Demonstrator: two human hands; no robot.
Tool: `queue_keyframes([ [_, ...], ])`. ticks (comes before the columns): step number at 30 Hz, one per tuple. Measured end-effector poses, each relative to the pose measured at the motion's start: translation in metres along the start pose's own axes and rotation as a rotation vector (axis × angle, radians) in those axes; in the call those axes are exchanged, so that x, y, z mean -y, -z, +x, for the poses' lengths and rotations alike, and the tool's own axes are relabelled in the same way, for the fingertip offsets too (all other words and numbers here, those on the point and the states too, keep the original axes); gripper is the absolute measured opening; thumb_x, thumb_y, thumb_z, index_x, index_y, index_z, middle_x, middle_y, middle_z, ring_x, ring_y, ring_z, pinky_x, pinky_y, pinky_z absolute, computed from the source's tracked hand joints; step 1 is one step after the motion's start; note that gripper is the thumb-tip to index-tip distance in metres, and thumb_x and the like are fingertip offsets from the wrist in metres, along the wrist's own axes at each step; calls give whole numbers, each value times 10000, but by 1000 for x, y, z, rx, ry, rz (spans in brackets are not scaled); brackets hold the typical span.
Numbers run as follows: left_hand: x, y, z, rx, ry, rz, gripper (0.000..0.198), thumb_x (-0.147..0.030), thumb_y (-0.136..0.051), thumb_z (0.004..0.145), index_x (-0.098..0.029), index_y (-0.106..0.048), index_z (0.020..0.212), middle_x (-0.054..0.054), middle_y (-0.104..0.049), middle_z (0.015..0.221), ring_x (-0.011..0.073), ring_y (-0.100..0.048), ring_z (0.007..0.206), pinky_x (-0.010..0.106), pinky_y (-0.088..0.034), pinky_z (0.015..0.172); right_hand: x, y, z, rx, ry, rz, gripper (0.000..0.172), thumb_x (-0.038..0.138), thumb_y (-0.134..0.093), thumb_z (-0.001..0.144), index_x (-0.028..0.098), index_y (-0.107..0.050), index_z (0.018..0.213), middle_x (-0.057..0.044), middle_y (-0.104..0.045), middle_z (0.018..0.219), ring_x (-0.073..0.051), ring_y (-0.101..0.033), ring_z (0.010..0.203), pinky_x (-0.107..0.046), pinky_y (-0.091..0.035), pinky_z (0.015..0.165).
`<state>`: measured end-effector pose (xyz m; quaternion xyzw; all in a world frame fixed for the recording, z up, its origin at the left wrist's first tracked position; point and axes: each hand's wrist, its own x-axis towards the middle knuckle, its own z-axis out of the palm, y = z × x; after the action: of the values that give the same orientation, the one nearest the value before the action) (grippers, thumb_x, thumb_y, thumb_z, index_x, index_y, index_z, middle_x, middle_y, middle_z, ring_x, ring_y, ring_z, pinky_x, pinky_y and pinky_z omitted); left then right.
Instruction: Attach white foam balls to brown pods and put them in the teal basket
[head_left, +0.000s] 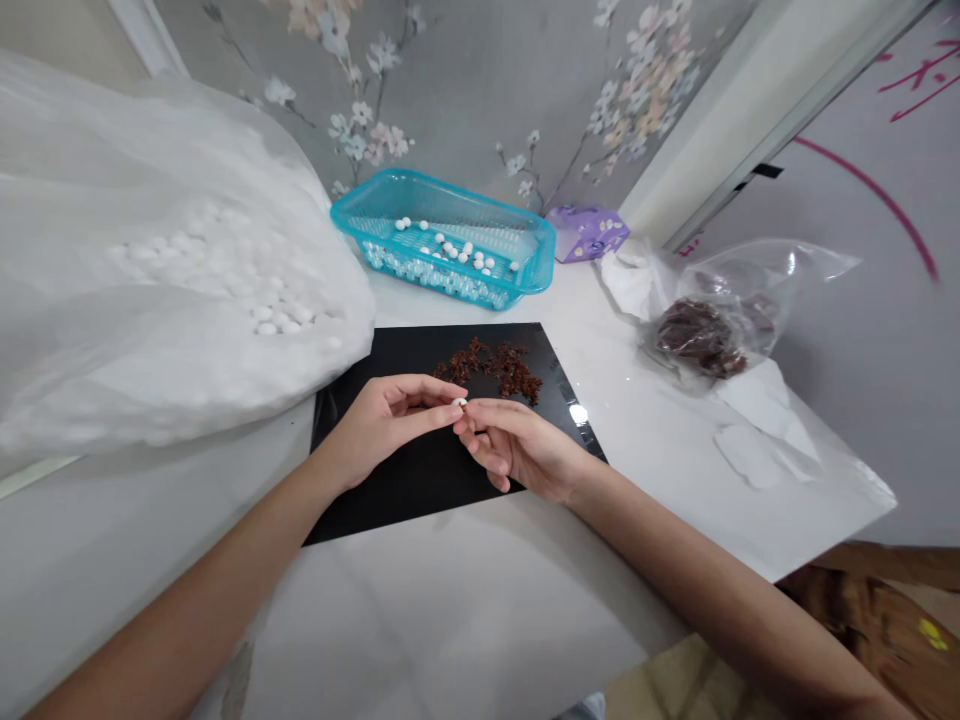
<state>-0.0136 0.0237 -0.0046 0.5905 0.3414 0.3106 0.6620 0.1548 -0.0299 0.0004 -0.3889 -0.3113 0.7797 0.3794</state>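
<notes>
Above the black mat (pixel 420 470), my left hand (pixel 397 410) pinches a small white ball (pixel 459 401) between thumb and fingertips. My right hand (pixel 517 440) meets it there, thumb and index finger pressed together against the ball's right side, the other fingers loosely curled. A speck of brown shows at the right fingertips, too small to name. Just beyond the hands, a loose pile of reddish-brown crumbly bits (pixel 517 372) lies on the mat.
A large translucent bag of white balls (pixel 187 300) stands at left, overlapping the mat's corner. Behind is a blue plastic basket (pixel 442 190) with several white balls. A purple packet (pixel 589 232) and a clear bag with brown material (pixel 697 335) are at right, near crumpled white paper (pixel 765 410).
</notes>
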Motion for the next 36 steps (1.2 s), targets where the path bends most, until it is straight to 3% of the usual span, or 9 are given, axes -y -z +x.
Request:
queue_keyframes([
  [6, 1, 1, -1, -16, 9, 12, 211, -263, -710, 678, -186, -718, 874, 39, -736, 885, 198, -659, 866, 322, -491, 829, -1, 0, 0, -1, -1, -29, 230, 358, -554, 822, 136, -606, 801, 39, -491, 631, -14, -382, 388, -138, -430, 333],
  [18, 3, 5, -1, 32, -11, -20, 149, -209, -689, 701, -183, -717, 846, 18, -731, 818, 156, -653, 785, 274, -489, 792, -12, -5, 0, -112, 207, -290, 297, 448, -546, 810, 157, -564, 755, 63, -483, 581, -28, -443, 360, -169, -443, 336],
  [29, 1, 4, -1, 93, -5, 36, 152, -239, -668, 718, -175, -709, 850, 24, -712, 754, 155, -647, 725, 282, -498, 745, -7, -4, -1, -117, 118, -319, 275, 411, -569, 790, 145, -574, 720, 43, -494, 580, -43, -447, 397, -188, -466, 355],
  [36, 1, -2, -2, -1, 36, 58, 246, -283, -720, 656, -165, -696, 870, 37, -708, 785, 180, -647, 775, 329, -500, 785, -2, -2, 2, -166, 113, -386, 322, 438, -530, 797, 153, -549, 649, 49, -456, 494, -61, -428, 381, -191, -435, 334],
])
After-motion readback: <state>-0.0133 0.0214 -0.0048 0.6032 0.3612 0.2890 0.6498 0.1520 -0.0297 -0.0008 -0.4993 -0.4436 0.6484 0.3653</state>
